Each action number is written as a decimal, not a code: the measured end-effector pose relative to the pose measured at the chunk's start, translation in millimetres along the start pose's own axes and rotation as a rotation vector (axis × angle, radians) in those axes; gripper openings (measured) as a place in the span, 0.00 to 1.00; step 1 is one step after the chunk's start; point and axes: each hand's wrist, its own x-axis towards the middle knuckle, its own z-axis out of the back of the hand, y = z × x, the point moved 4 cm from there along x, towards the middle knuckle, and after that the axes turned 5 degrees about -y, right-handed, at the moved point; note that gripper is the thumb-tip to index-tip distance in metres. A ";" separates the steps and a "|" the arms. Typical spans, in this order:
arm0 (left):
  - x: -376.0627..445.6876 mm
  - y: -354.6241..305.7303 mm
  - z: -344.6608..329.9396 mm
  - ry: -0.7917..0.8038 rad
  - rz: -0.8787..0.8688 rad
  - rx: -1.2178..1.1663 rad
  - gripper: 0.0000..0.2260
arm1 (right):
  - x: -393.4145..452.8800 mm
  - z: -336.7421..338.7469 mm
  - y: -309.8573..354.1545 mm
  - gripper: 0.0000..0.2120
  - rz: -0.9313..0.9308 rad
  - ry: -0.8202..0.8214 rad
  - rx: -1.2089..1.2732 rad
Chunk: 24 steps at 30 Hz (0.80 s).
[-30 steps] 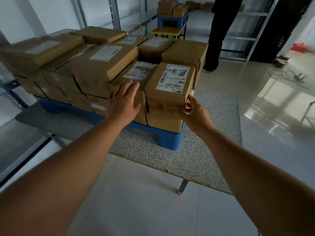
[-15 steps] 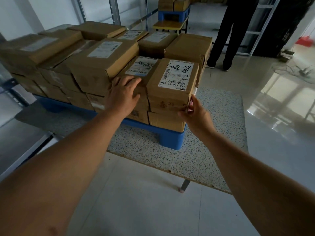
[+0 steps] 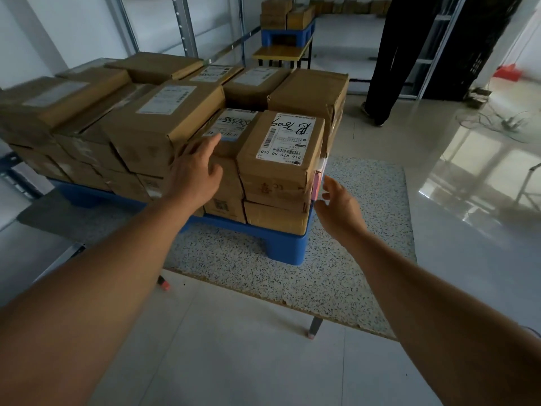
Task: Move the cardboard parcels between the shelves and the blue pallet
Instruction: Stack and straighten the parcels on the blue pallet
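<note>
Several cardboard parcels are stacked on a blue pallet [image 3: 288, 249] that stands on a speckled board. At the near right corner sits a parcel with a handwritten white label [image 3: 281, 159]. To its left lies a second labelled parcel [image 3: 231, 127]. My left hand [image 3: 194, 171] rests with straight fingers against the front of that second parcel. My right hand [image 3: 336, 205] hovers open just off the corner parcel's right side and holds nothing.
The speckled board [image 3: 336, 271] is a low table with thin legs. Metal shelf posts [image 3: 183, 24] stand behind the stack. A person in dark trousers [image 3: 392, 54] stands at the back right. A second blue pallet with parcels [image 3: 288, 27] sits far back. Cables lie on the floor at the right.
My right hand has come off the corner parcel's right edge and opened. My left hand has spread its fingers higher along the neighbouring parcel. The view has drawn back slightly.
</note>
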 end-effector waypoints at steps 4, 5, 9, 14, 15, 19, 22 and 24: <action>19.9 -10.5 12.9 -0.111 0.032 -0.115 0.20 | 30.4 17.6 -7.4 0.24 -0.090 -0.056 -0.042; 28.1 -14.1 13.1 -0.109 0.038 -0.141 0.19 | 38.7 19.2 -8.2 0.25 -0.106 -0.038 -0.040; 63.8 -31.5 -0.9 0.002 0.030 -0.204 0.21 | 74.7 19.9 -7.8 0.26 -0.134 0.031 0.102; 103.4 -60.1 -28.9 0.093 0.079 -0.264 0.22 | 125.6 21.3 -10.4 0.23 -0.240 0.071 0.593; 109.3 -64.4 -34.4 0.132 0.094 -0.281 0.22 | 132.8 20.1 -11.9 0.23 -0.272 0.083 0.656; 121.6 -71.7 -53.3 0.339 0.181 -0.307 0.27 | 145.9 9.1 -12.9 0.27 -0.291 0.155 0.707; 119.9 -70.5 -58.0 0.374 0.203 -0.181 0.32 | 145.8 1.4 -13.2 0.24 -0.238 0.155 0.688; 118.4 -69.6 -59.9 0.373 0.192 -0.161 0.31 | 145.7 0.1 -11.1 0.23 -0.231 0.153 0.687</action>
